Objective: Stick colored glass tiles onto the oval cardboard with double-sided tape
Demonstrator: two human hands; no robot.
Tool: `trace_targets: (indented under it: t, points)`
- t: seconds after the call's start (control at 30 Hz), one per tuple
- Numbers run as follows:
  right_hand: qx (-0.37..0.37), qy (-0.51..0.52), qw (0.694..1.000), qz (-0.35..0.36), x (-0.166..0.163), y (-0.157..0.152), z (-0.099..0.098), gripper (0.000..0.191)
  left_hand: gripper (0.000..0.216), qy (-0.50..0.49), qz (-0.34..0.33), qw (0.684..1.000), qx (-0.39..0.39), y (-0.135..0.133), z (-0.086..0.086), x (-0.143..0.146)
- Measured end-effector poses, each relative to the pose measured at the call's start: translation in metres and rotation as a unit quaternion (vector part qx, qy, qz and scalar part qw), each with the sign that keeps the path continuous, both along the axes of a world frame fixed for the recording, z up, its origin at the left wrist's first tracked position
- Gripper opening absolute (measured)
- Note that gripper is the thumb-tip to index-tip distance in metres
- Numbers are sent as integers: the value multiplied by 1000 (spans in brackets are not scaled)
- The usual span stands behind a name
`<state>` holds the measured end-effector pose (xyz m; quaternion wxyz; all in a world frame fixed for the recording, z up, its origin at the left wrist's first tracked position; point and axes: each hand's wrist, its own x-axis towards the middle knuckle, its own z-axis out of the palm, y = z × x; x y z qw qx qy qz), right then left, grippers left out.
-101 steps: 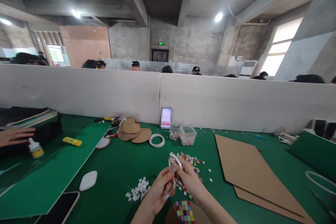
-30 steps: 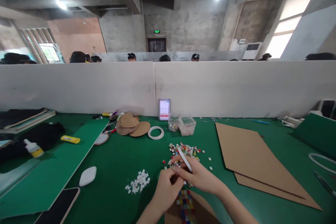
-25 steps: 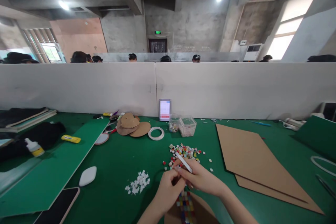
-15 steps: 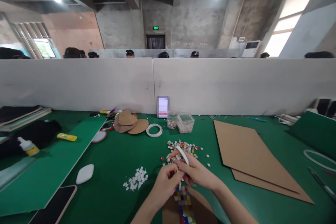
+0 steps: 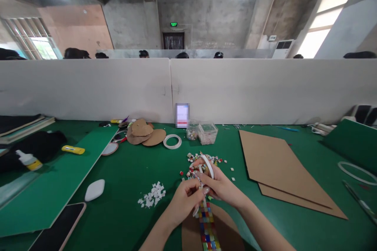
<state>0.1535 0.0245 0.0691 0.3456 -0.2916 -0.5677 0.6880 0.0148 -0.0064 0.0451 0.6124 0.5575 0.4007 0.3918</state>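
My right hand (image 5: 222, 188) is closed around a white roll of tape (image 5: 207, 164), held up on edge above the green table. My left hand (image 5: 184, 202) pinches the loose end of that tape just left of the roll. Right below my hands lies a brown cardboard piece (image 5: 219, 229) with a strip of small coloured mosaic tiles (image 5: 208, 229) stuck on it. A scatter of loose coloured tiles (image 5: 203, 160) lies beyond my hands. A pile of white paper bits (image 5: 151, 195) is to the left.
Two clear boxes of tiles (image 5: 207, 132) and a second tape ring (image 5: 172, 141) sit further back near brown cardboard shapes (image 5: 144, 133). Large cardboard sheets (image 5: 282, 172) lie to the right. A white oval (image 5: 94, 190), a phone (image 5: 60, 231) and a green board (image 5: 50, 186) are left. White partition behind.
My hands with the tape roll came down closer to the tile strip, and the roll turned from edge-on to showing its ring. The view tilted down slightly.
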Motion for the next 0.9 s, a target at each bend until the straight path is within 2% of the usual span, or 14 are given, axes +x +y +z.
trace_targets:
  t: [0.17, 0.4, 0.53, 0.73, 0.9]
  points:
    - [30, -15, 999, 16, 2, -2, 3, 21, 38, -32, -22, 998, -58, -1, 3, -1]
    - [8, 10, 999, 48, 4, -5, 5, 21, 29, -102, -38, 984, -139, -3, -1, -5]
    - [-4, 17, 997, 71, 3, -7, 7, 23, 31, -139, -55, 978, -145, -5, -2, -5]
    - [15, 10, 999, 27, 2, -7, 10, 24, 40, -219, -42, 968, -116, -3, -9, 1]
    - [45, 4, 999, -20, -2, -6, 9, 22, 43, -242, 8, 962, -129, -1, -11, 7]
